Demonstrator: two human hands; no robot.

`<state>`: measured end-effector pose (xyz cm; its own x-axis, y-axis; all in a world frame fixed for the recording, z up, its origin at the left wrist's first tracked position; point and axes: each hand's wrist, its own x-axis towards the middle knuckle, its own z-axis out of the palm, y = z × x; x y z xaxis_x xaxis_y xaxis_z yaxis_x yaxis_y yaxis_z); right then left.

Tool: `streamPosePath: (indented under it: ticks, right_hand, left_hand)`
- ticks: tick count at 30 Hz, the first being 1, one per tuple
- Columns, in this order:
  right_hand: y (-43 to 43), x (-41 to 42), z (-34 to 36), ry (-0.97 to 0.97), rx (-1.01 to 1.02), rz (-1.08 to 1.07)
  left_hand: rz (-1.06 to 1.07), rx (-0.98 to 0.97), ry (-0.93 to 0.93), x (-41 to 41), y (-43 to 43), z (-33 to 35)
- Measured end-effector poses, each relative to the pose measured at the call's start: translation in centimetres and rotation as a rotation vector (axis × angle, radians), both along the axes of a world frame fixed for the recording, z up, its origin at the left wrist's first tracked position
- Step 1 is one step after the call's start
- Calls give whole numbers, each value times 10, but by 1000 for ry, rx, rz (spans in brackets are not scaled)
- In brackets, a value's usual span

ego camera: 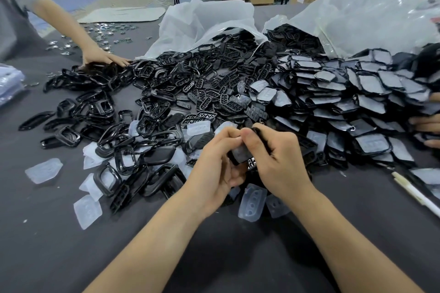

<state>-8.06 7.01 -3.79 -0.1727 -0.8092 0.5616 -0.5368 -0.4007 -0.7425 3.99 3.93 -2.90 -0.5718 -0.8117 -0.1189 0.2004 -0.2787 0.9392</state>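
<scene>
A worker's left hand point(214, 164) and right hand point(279, 157) both grip a small black plastic shell with a translucent rubber pad point(240, 153). Fingers curl round it and thumbs pinch its top edge, just above the dark grey desk point(47, 245). Behind it, a heap of black plastic frames point(152, 102) spills from clear plastic bags point(369, 14). Another person's hand point(104, 57) rests on the heap's far left.
</scene>
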Motion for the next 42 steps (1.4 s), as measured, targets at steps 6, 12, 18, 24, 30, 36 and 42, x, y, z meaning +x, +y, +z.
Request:
streamPosePath:
  ticks: [6,12,18,24,30,36,42]
  right_hand:
    - [-2,3,-2,21,-6,-15]
    - [-2,5,-3,-141,57,22]
    - [-4,4,-3,-348,131,46]
    - [-8,5,-6,-518,192,79]
    - [-8,-2,-5,-611,221,96]
    - [-10,-5,-2,-448,190,-34]
    - [-9,-6,-2,-290,179,-102]
  left_hand:
    - [-4,64,38,1,-5,1]
    - [66,113,60,-1,-5,-3]
    - [64,115,85,-4,-5,-1]
    - [71,104,87,-5,-6,-2]
    - [31,-67,35,-2,-6,-2]
    - [55,-329,-132,0,-3,-3]
    - [55,-354,-146,0,-5,-3]
